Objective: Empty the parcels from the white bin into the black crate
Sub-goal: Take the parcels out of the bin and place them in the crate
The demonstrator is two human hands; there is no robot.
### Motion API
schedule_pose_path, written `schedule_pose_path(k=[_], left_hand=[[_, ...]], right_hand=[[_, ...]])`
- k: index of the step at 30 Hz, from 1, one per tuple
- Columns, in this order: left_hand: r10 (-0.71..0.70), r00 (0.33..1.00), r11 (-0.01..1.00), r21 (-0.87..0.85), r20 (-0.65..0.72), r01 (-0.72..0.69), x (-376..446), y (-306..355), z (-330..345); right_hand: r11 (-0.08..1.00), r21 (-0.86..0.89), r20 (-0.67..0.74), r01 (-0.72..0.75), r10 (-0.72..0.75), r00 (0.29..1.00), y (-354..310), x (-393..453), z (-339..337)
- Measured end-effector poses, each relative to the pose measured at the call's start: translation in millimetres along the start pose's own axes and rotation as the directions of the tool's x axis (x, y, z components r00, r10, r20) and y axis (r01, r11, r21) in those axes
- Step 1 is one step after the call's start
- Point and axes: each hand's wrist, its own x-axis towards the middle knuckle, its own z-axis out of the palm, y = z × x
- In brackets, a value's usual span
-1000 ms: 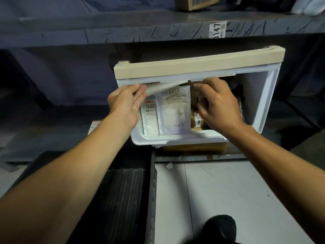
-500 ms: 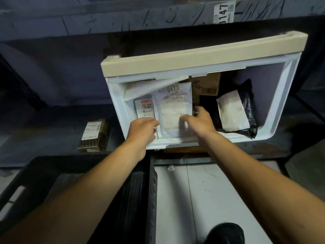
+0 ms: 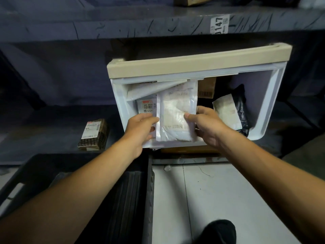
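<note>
The white bin [image 3: 270, 95] with a beige rim leans forward on the lower shelf, its opening facing me. Inside stand a large white mailer [image 3: 175, 113], a small white labelled parcel [image 3: 147, 107], a flat white envelope [image 3: 149, 90], a brown box [image 3: 206, 88] and a black bag with a white label [image 3: 241, 110]. My right hand [image 3: 205, 127] pinches the large mailer's right edge, thumb on its front. My left hand [image 3: 140, 127] grips the mailer's left edge over the small parcel. The black crate [image 3: 123, 199] lies below left, under my left forearm.
A brown taped parcel with a white label [image 3: 94, 134] lies on the lower shelf left of the bin. The upper shelf edge carries a tag reading 147 [image 3: 219, 23]. Pale floor [image 3: 211, 199] spreads right of the crate, and a dark shoe [image 3: 218, 231] shows at the bottom.
Both hands came down from the bin's top edge to the lower part of the large white mailer and took hold of it; the mailer now tilts forward out of the stack.
</note>
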Motion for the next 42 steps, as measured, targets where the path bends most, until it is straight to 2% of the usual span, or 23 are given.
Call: schedule_pose_path(k=[2,5,9,17,24,29,33,36,39,42], left_hand=[[-0.015,0.997,1.0,-0.012,0.071,0.016,-15.2,3.6,-3.6],[0.009,0.982,1.0,-0.016,0.19,-0.006,-46.2,7.9,-8.4],[0.076,0.976,0.997,-0.036,0.203,-0.07,-85.9,11.4,-22.0],[0.175,0.975,0.984,-0.008,0.134,-0.176,-140.1,26.4,-70.7],[0.19,0.98,0.982,0.005,-0.055,-0.19,-158.7,23.7,-88.3],[0.198,0.97,0.978,-0.035,-0.144,-0.205,-159.7,23.1,-93.0],[0.256,0.944,0.966,0.096,-0.211,-0.241,-162.5,24.1,-92.9],[0.263,0.963,0.956,0.148,-0.059,-0.252,-170.3,21.9,-85.6],[0.247,0.966,0.964,0.078,0.08,-0.253,-181.0,20.6,-76.2],[0.231,0.965,0.973,-0.031,0.123,-0.229,-184.7,23.8,-74.3]], right_hand=[[0.998,-0.011,0.104,-0.056,0.057,0.993,-7.0,-21.0,-10.3],[0.993,-0.034,0.18,-0.111,0.115,0.977,-12.2,-51.3,-15.0],[0.992,-0.053,0.201,-0.113,0.122,0.972,-17.0,-87.5,-6.3],[0.998,-0.044,0.194,-0.048,0.055,0.979,-26.5,-133.4,32.3],[0.989,-0.145,0.151,0.01,0.012,0.988,-31.1,-152.5,69.4],[0.992,-0.124,0.165,0.021,-0.001,0.986,-35.4,-162.9,72.3],[0.999,-0.041,0.155,0.022,-0.015,0.988,-32.0,-172.3,79.1],[0.998,0.026,0.166,0.049,-0.052,0.985,-27.0,-177.7,88.5],[0.991,0.048,0.189,0.122,-0.129,0.973,-25.5,-181.8,97.8],[0.983,0.094,0.296,0.157,-0.178,0.938,-28.9,-186.6,101.2]])
